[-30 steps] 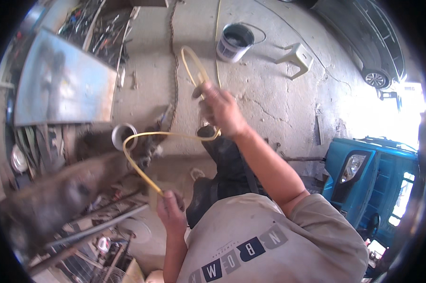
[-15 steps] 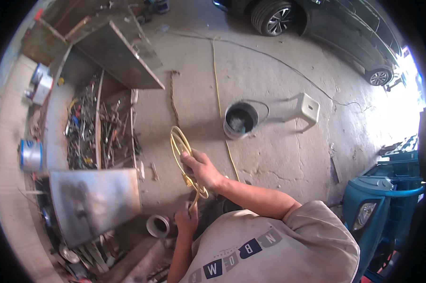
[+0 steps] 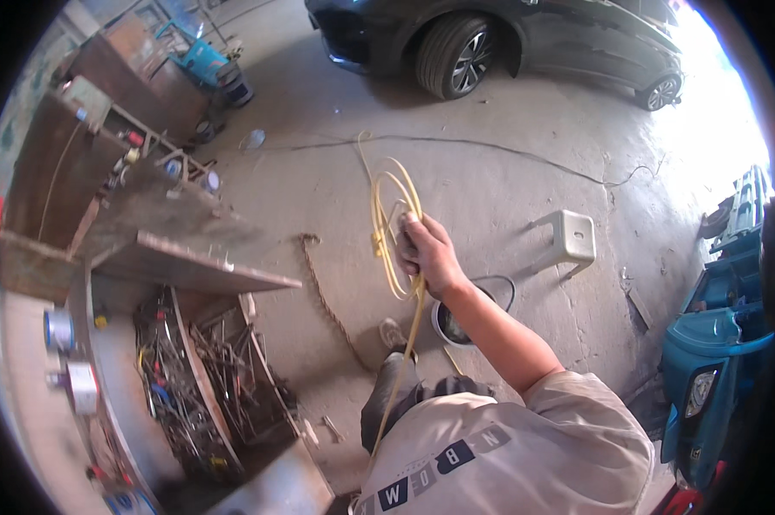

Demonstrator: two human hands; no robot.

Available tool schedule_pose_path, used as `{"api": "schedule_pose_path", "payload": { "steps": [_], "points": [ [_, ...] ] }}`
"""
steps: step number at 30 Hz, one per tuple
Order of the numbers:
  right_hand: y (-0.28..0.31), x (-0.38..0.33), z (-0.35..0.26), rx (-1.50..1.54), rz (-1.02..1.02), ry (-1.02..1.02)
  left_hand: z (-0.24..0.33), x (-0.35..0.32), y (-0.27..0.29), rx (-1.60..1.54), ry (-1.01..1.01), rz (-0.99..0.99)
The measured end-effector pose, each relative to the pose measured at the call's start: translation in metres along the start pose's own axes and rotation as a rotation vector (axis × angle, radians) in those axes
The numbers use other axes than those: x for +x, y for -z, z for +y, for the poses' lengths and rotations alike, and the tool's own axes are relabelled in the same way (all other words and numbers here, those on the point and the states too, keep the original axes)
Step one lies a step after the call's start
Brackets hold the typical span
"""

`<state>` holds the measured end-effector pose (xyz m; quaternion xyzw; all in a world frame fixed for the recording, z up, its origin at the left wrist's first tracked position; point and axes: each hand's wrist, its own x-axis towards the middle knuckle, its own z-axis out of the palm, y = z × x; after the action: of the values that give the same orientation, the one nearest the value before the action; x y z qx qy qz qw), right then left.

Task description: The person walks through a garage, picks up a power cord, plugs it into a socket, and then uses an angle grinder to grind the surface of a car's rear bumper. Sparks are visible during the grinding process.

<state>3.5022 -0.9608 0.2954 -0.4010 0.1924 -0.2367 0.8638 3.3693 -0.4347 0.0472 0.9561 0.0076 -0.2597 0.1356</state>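
My right hand is closed round a loosely coiled yellow cord, held out in front of me above the floor. A small yellow fitting shows on the left side of the loops. One length of the cord runs down from my hand past my leg to the front of my shirt. Another yellow length lies on the floor beyond the loops. My left hand is out of sight. Below my right forearm stands a bucket, partly covered by the arm.
A cream plastic stool stands right of the bucket. On the left is an open metal tool chest full of hand tools. A rusty chain lies on the floor. A dark car is beyond, and a teal vehicle is at right.
My right hand has moved forward and to the right with the coil. My left hand, earlier on the cord near my body, has left the view. The view has shifted, and my foot now shows.
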Motion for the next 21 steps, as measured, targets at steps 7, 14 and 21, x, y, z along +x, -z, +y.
{"api": "schedule_pose_path", "payload": {
  "steps": [7, 14, 21],
  "points": [
    [0.056, 0.118, -0.079, -0.131, 0.381, -0.004, 0.365, 0.207, 0.173, -0.202, -0.69, -0.015],
    [0.133, 0.189, -0.085, 0.074, 0.453, 0.263, 0.654, 0.279, 0.218, -0.134, -1.218, -0.31],
    [0.18, 0.278, -0.098, -0.038, 0.62, 0.541, 0.851, 0.325, 0.231, -0.184, -1.256, -0.493]
  ]
}}
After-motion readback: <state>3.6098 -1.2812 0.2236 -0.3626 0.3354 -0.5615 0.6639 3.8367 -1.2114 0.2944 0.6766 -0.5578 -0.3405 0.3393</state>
